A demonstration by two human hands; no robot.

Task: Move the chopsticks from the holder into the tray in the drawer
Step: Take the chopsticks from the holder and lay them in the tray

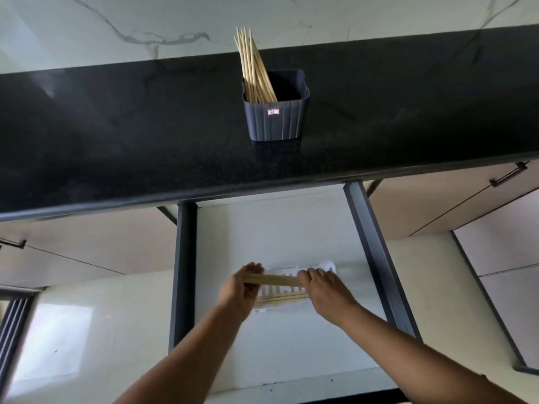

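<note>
Holding one end each, your left hand (237, 287) and right hand (323, 290) keep a small bundle of chopsticks (274, 279) pinched just above the white tray (326, 268) in the open drawer (376, 252). Both grips are closed on that bundle. Its long axis runs left to right, matching the tray's length, so the coming move is straight down. More sticks already seem to lie along the tray's near edge, though blur makes that uncertain. Farther back on the bench (116, 126), the holder (275, 112) has many chopsticks leaning left.
</note>
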